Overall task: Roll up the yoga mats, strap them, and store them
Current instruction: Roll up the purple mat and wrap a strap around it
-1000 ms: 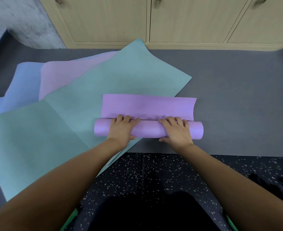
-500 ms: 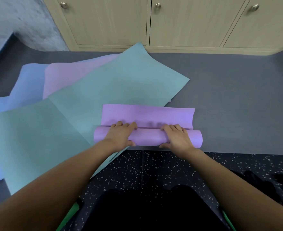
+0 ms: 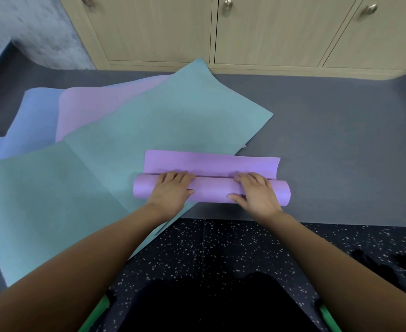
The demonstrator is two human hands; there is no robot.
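Observation:
A purple yoga mat [image 3: 211, 190] lies mostly rolled on the floor in front of me, with a short flat tail [image 3: 211, 161] still spread beyond the roll. My left hand [image 3: 170, 190] lies over the left part of the roll, its fingers curled over the top to the crease. Over the right part, my right hand [image 3: 257, 194] does the same, thumb against the near side. The roll's left end rests on a flat teal mat [image 3: 173, 121].
A second teal mat [image 3: 41, 200], a lilac mat [image 3: 96, 106] and a blue mat [image 3: 34, 111] lie overlapped at the left. Closed wooden cabinets [image 3: 269, 32] stand at the back. Grey flooring [image 3: 340, 140] stretches right; dark items [image 3: 388, 267] lie on speckled floor [image 3: 221, 248].
Both hands have rolled the purple mat a little farther away from me. The flat tail beyond the roll has grown shorter.

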